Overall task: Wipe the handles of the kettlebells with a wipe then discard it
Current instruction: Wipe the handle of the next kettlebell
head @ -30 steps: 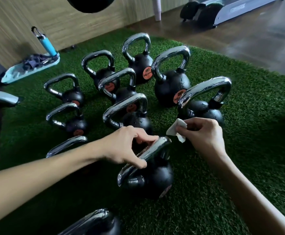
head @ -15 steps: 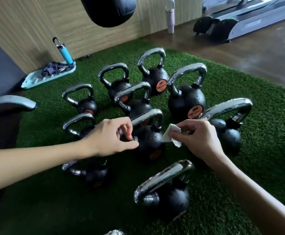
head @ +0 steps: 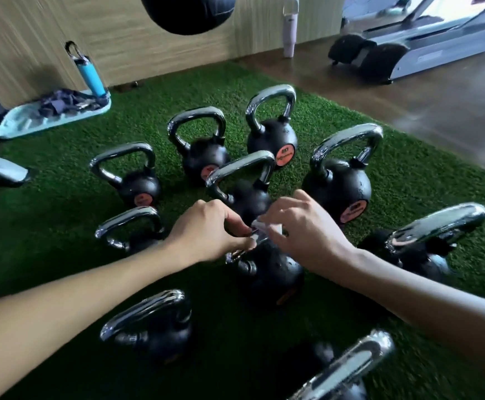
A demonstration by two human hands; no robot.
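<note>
Chrome handle (head: 237,254) diagonal, lower-left to upper-right

Chrome handles (head: 271,95) (glossy), matt bodies (head: 340,189), rough turf (head: 414,183)

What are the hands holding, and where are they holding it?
The left hand holds the middle kettlebell by the left part of its shiny handle. The right hand pinches a white wipe against that handle.
</note>
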